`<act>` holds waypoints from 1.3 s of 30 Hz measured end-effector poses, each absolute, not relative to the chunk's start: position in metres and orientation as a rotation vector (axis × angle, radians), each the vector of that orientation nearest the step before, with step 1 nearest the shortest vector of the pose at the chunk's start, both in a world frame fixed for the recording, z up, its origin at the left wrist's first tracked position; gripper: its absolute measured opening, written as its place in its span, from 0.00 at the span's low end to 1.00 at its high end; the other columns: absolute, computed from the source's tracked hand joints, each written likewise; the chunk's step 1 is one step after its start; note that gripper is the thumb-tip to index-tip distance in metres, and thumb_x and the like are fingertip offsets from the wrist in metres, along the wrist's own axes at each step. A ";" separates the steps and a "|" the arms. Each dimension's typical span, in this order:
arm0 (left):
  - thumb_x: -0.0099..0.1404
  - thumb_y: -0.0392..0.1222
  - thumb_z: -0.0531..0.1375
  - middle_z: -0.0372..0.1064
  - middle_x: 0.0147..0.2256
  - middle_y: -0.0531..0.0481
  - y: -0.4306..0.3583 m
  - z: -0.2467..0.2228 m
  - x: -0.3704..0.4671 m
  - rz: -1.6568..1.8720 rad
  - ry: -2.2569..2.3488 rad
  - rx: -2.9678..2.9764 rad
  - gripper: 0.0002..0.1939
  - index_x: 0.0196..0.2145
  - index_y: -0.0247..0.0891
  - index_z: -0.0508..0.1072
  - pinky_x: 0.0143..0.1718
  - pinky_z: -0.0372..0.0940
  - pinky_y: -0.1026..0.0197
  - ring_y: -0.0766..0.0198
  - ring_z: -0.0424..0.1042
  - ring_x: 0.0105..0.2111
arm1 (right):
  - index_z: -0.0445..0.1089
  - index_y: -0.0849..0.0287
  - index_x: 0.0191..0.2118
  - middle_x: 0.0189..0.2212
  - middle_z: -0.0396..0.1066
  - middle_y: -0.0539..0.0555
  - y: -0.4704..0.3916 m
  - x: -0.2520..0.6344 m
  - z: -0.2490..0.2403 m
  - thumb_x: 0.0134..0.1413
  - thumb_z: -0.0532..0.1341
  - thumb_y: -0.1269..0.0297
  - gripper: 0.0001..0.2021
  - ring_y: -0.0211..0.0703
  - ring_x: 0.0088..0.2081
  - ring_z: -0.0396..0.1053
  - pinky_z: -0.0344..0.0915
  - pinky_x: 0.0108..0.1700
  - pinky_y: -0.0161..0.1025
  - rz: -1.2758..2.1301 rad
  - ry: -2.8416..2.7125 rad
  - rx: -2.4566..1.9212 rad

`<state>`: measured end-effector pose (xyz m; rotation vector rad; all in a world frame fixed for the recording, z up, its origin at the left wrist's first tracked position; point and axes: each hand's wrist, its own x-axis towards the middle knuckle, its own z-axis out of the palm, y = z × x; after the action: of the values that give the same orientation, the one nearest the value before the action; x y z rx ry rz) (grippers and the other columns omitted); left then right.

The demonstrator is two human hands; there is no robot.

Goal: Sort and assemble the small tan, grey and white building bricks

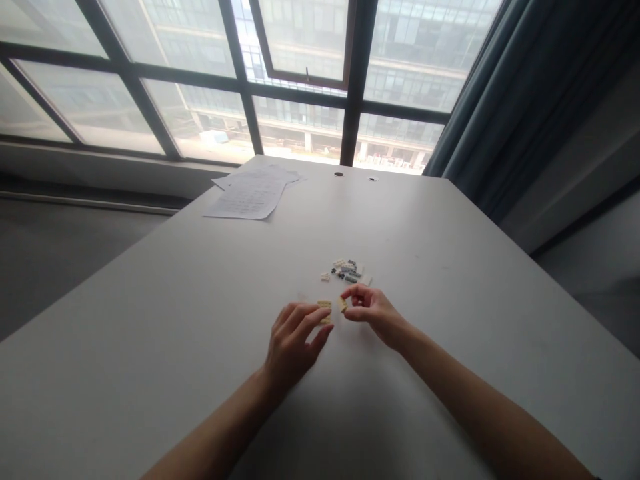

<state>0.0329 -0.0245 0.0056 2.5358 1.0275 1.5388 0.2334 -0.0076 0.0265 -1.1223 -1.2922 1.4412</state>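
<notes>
Just in front of me, my left hand (296, 340) has its fingers and thumb around a pale yellow studded building-brick piece (324, 304), partly hidden by the fingertips. A short gap to the right, my right hand (367, 310) pinches a small yellow building brick (343, 305) between thumb and forefinger, tilted on its side. The two yellow pieces are apart. Beyond the hands lies a loose heap of small bricks (350, 270) in grey, dark and whitish colours. A small whitish brick (325, 277) lies at its left.
A white table (150, 320) stretches toward the windows. Printed paper sheets (250, 197) lie at its far left. Two round holes, one a dark cable hole (339, 175), are near the far edge. A dark curtain (480, 100) hangs at the right.
</notes>
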 end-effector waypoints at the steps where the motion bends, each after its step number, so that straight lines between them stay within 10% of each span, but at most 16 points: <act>1: 0.59 0.36 0.64 0.72 0.37 0.47 -0.027 0.007 0.034 1.563 1.011 2.542 0.14 0.44 0.40 0.71 0.41 0.67 0.58 0.61 0.70 0.37 | 0.73 0.57 0.35 0.26 0.64 0.46 -0.017 0.228 0.027 0.36 0.68 0.65 0.14 0.35 0.27 0.59 0.57 0.32 0.33 1.601 -1.156 -1.027; 17: 0.60 0.36 0.64 0.72 0.35 0.48 -0.032 0.005 0.035 1.571 0.949 2.551 0.14 0.44 0.41 0.71 0.41 0.67 0.58 0.61 0.70 0.37 | 0.72 0.60 0.29 0.25 0.70 0.49 -0.052 0.204 0.019 0.43 0.65 0.59 0.09 0.33 0.23 0.59 0.59 0.27 0.32 2.036 -0.472 -0.763; 39: 0.60 0.36 0.62 0.73 0.39 0.46 -0.029 0.003 0.035 1.398 0.984 2.628 0.19 0.49 0.40 0.69 0.41 0.65 0.57 0.59 0.70 0.39 | 0.66 0.57 0.38 0.24 0.65 0.43 -0.053 0.202 0.018 0.40 0.68 0.69 0.16 0.31 0.23 0.59 0.55 0.26 0.30 1.386 -1.130 -1.020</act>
<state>0.0345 -0.0292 0.0031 2.6280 0.9845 1.3984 0.2024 -0.0527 0.0177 -1.0203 -1.1300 1.3865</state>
